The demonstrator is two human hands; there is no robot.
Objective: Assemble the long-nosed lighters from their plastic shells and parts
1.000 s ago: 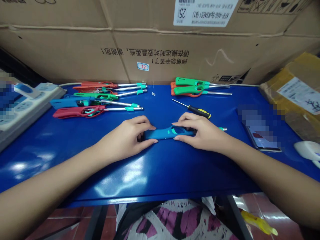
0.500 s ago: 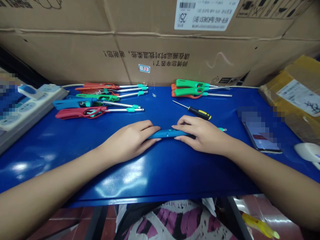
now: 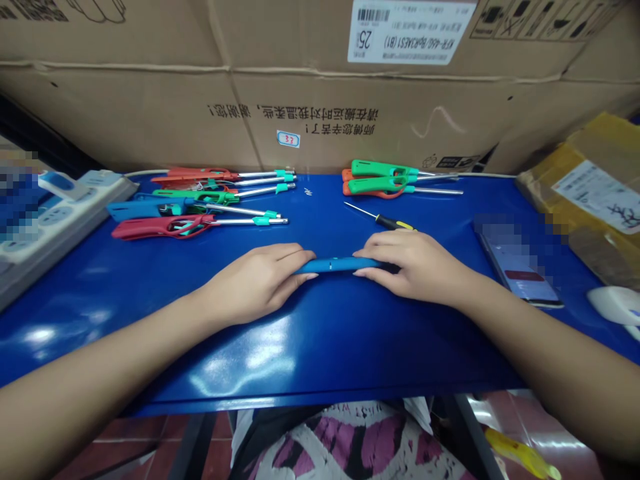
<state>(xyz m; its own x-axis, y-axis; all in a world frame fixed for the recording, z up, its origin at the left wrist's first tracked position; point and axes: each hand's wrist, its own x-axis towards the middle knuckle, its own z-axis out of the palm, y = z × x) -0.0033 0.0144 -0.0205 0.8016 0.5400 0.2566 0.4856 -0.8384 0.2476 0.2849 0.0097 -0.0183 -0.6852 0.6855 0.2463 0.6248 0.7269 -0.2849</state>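
A blue gas lighter (image 3: 334, 265) is held level just over the blue table, edge-on to me. My left hand (image 3: 267, 280) pinches its left end between thumb and fingers. Around its right end my right hand (image 3: 407, 267) is closed, hiding that part and the metal tube. Behind my right hand lies a screwdriver (image 3: 395, 222) with a black and yellow handle, its handle end partly covered by the hand. At the back left several lighters with loose-looking inner parts lie side by side, a red lighter (image 3: 160, 227) nearest. Green lighters (image 3: 375, 185) and orange ones are stacked at the back right.
A large cardboard box (image 3: 175, 120) walls off the back of the table (image 3: 320, 347). On the left is a white power strip (image 3: 65, 213). A phone (image 3: 525, 273), a white mouse-like object (image 3: 615, 303) and a taped carton (image 3: 590, 180) stand on the right.
Both hands have shifted slightly, the right one a little rightward, showing more of the lighter between them. The right hand now covers part of the screwdriver handle, and the lighter's tip is hidden.
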